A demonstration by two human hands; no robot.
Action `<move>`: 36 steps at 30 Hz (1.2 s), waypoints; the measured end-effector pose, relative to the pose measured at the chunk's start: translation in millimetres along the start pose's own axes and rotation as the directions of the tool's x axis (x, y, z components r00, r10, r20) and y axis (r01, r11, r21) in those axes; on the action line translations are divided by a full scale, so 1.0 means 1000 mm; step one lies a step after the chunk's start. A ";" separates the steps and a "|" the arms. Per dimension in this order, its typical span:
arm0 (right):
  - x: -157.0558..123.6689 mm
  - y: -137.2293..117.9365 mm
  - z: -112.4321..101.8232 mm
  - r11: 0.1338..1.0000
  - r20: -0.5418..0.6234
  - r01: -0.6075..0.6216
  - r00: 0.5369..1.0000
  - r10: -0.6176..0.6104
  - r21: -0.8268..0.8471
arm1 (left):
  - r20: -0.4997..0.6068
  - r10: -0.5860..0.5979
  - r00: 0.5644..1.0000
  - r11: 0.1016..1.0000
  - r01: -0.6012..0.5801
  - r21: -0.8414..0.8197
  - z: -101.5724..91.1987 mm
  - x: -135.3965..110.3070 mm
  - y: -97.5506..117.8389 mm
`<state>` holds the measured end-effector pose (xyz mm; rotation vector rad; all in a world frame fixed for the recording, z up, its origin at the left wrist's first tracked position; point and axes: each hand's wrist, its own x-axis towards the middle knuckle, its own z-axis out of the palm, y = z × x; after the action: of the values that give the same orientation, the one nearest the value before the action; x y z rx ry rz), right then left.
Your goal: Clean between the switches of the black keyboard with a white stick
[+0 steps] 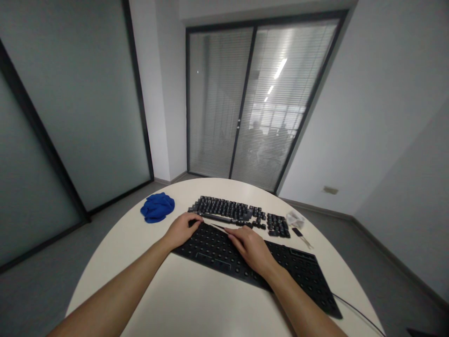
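A bare black keyboard base (245,262), stripped of its keycaps so that only rows of small round switches show, lies slanting across the lower middle of the frame on a round white table (196,304), its thin black cable (358,313) trailing off toward the lower right. The left hand (182,229) rests palm-down on the base's upper-left corner with its fingers curled over the edge, seemingly gripping it. The right hand (250,248) lies flat on the middle of the base, fingers stretched toward the left and pinching a thin pale sliver (218,226) whose tip points at the left hand; what it is I cannot tell. Just beyond the base, toward the frame's centre, the loose black keycaps (242,215) sit laid out in keyboard order straight on the table. Right of them lie a crumpled clear plastic bag (293,219), contents unreadable, and a small dark tool with a wire loop (300,235). A bunched blue cloth (157,207) sits at centre left near the table's far rim
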<state>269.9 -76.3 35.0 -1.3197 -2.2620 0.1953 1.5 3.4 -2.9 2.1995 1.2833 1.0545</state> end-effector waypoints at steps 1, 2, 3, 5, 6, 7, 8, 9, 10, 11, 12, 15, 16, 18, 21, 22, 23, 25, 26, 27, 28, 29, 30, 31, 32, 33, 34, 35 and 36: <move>0.000 0.000 0.000 1.000 -0.002 0.005 1.000 -0.005 0.005 | 0.002 0.007 1.000 1.000 -0.007 0.001 0.000 0.000 0.000; 0.000 0.000 0.000 1.000 -0.004 0.006 1.000 -0.006 0.008 | 0.003 0.015 1.000 1.000 -0.015 0.001 0.000 0.000 0.001; -0.001 -0.001 0.000 1.000 -0.007 0.003 1.000 -0.003 0.008 | 0.005 0.020 1.000 1.000 -0.020 -0.001 -0.001 0.000 0.001; -0.001 -0.001 -0.001 1.000 -0.017 -0.015 1.000 0.015 0.002 | 0.007 0.026 1.000 1.000 -0.026 -0.007 0.000 0.000 0.000; -0.001 -0.002 -0.001 1.000 -0.022 -0.027 0.999 0.027 -0.005 | 0.008 0.026 1.000 1.000 -0.026 -0.011 0.000 0.000 -0.001; -0.001 -0.002 -0.002 0.999 -0.029 -0.041 0.999 0.040 -0.011 | 0.008 0.024 1.000 1.000 -0.024 -0.014 0.000 0.000 -0.002; -0.001 -0.003 -0.002 0.998 -0.037 -0.057 0.998 0.057 -0.018 | 0.007 0.022 1.000 1.000 -0.022 -0.017 0.001 0.000 -0.003; 0.000 -0.003 -0.002 0.997 -0.047 -0.076 0.996 0.075 -0.023 | 0.006 0.019 1.000 1.000 -0.019 -0.019 0.001 0.000 -0.004; 0.000 -0.003 -0.003 0.995 -0.058 -0.096 0.994 0.094 -0.027 | 0.002 0.015 1.000 1.000 -0.015 -0.020 0.001 0.000 -0.004; 0.000 -0.003 -0.003 0.993 -0.069 -0.114 0.991 0.112 -0.029 | 0.000 0.013 1.000 1.000 -0.013 -0.020 0.001 -0.001 -0.005; 0.000 -0.003 -0.003 0.991 -0.079 -0.130 0.989 0.127 -0.031 | -0.001 0.011 1.000 1.000 -0.011 -0.020 0.002 -0.001 -0.006; 0.000 -0.003 -0.002 0.987 -0.098 -0.158 0.983 0.154 -0.037 | 0.000 0.010 1.000 1.000 -0.010 -0.017 0.001 -0.002 -0.005; 0.000 -0.003 -0.002 0.986 -0.100 -0.163 0.982 0.158 -0.040 | 0.000 0.010 1.000 1.000 -0.010 -0.015 0.001 -0.002 -0.004; 0.000 -0.003 -0.002 0.985 -0.100 -0.166 0.982 0.161 -0.047 | 0.000 0.007 1.000 1.000 -0.007 -0.013 0.000 -0.002 -0.003; 0.000 -0.004 -0.003 0.986 -0.091 -0.158 0.984 0.153 -0.047 | -0.001 0.000 1.000 1.000 0.000 -0.006 -0.001 -0.002 0.000; 0.000 -0.004 -0.003 0.987 -0.086 -0.153 0.985 0.148 -0.044 | -0.002 -0.002 1.000 1.000 0.002 0.000 -0.002 -0.002 0.001; 0.000 -0.004 -0.004 0.988 -0.079 -0.147 0.987 0.143 -0.042 | -0.001 -0.006 1.000 1.000 0.006 0.007 -0.002 -0.002 0.002; 0.000 -0.005 -0.005 0.989 -0.072 -0.143 0.988 0.140 -0.038 | 0.000 -0.015 1.000 1.000 0.015 0.024 -0.002 -0.002 0.003; 0.000 -0.006 -0.005 0.989 -0.069 -0.144 0.988 0.141 -0.036 | -0.001 -0.020 1.000 0.999 0.020 0.032 -0.003 -0.002 0.003; 0.000 -0.006 -0.006 0.989 -0.068 -0.145 0.988 0.142 -0.033 | -0.003 -0.024 1.000 0.999 0.024 0.039 -0.003 -0.002 0.003; 0.000 -0.007 -0.006 0.989 -0.066 -0.145 0.988 0.143 -0.031 | -0.005 -0.026 1.000 0.999 0.027 0.044 -0.003 -0.002 0.003; 0.000 -0.007 -0.006 0.989 -0.063 -0.144 0.988 0.142 -0.029 | -0.008 -0.028 1.000 0.998 0.029 0.049 -0.002 -0.002 0.003; 0.000 -0.007 -0.007 0.990 -0.059 -0.142 0.988 0.140 -0.026 | -0.011 -0.030 0.999 0.998 0.031 0.055 -0.002 -0.003 0.003; 0.000 -0.008 -0.007 0.990 -0.055 -0.139 0.989 0.137 -0.022 | -0.012 -0.033 0.999 0.998 0.033 0.061 -0.002 -0.003 0.002; 0.000 -0.008 -0.007 0.991 -0.052 -0.135 0.990 0.134 -0.019 | -0.012 -0.035 0.999 0.997 0.036 0.068 -0.002 -0.003 0.001; 0.000 -0.009 -0.007 0.991 -0.048 -0.132 0.990 0.131 -0.016 | -0.014 -0.039 0.999 0.996 0.040 0.078 -0.002 -0.003 0.000; 0.000 -0.009 -0.007 0.992 -0.046 -0.129 0.991 0.128 -0.012 | -0.018 -0.042 0.999 0.995 0.044 0.089 -0.002 -0.003 -0.001; 0.000 -0.009 -0.007 0.992 -0.043 -0.124 0.991 0.124 -0.008 | -0.025 -0.047 0.999 0.994 0.049 0.099 -0.002 -0.003 -0.002; 0.000 -0.009 -0.007 0.993 -0.041 -0.118 0.992 0.117 -0.004 | -0.032 -0.053 0.998 0.992 0.056 0.110 -0.002 -0.003 -0.004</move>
<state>266.7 -82.1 44.2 -1.4487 -2.1547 0.2006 -3.3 2.3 -5.0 2.2230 1.4380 1.0205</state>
